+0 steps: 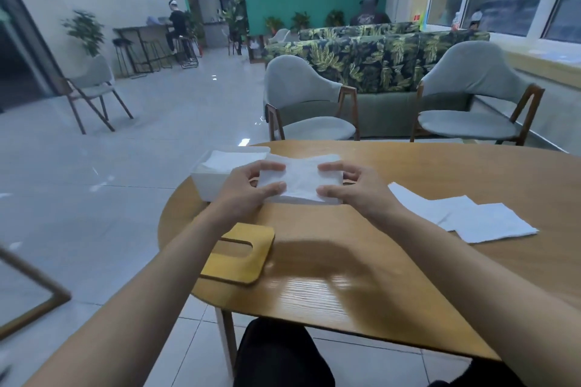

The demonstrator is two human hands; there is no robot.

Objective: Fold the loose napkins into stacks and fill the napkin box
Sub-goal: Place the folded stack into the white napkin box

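At the left edge of the wooden table [408, 276] sits the white napkin box [209, 184], open at the top, with folded paper already lying inside it. In front of it, nearer the person, its yellow slotted lid [239, 256] lies flat on the wood.

Just right of the box, the left hand [248, 185] pinches the left end of a folded napkin stack [298, 181], thumb on top and fingers below. The right hand [352, 184] grips the other end the same way, so the stack hangs between them just above the tabletop, beside the box.

This paper looks feather-light, soft and limp. It sags in the middle, and would likely crumple or tear if squeezed hard. Holding both short ends and keeping the layers pressed together seems the safest hold.

Further right, several loose napkins [465, 217] lie overlapping, flat on the table, unfolded.

No brand, label or writing is readable anywhere.
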